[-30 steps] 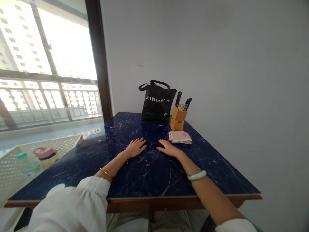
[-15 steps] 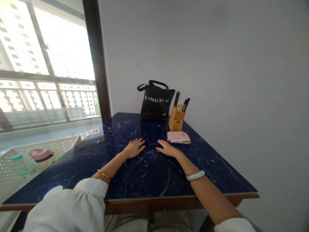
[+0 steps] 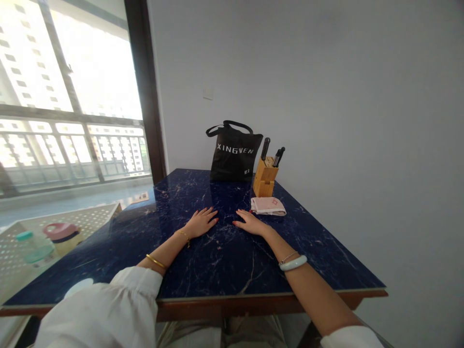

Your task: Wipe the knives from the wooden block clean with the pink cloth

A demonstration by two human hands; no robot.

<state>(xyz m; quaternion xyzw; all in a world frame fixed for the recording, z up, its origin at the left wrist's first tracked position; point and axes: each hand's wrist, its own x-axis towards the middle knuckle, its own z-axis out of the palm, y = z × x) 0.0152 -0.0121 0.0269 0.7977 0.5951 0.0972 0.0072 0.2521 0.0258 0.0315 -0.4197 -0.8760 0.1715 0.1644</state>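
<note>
My left hand [image 3: 201,223] lies flat on the dark blue marble-patterned tabletop [image 3: 217,270], and my right hand [image 3: 252,223] lies flat a short gap to its right. Both hold nothing. A gold bangle [image 3: 155,261] circles my left forearm, and a pale jade bangle [image 3: 293,263] circles my right. Nearest my right hand is a folded pink cloth or paper bundle [image 3: 268,206]. Behind it stands a wooden knife block [image 3: 265,179] with several black handles. A black tote bag [image 3: 235,153] printed "XINGWEN" stands upright at the far edge.
A white wall [image 3: 326,121] runs along the table's right and far sides. At left, a balcony window [image 3: 72,96] shows a railing and buildings. Below the table's left edge, a perforated white surface [image 3: 87,222] holds a plastic bottle [image 3: 35,249] and a pink-lidded container [image 3: 61,237].
The whole view has shifted slightly, with the table and objects sitting a little further left in the picture. My hands remain flat on the tabletop, and nothing has been picked up.
</note>
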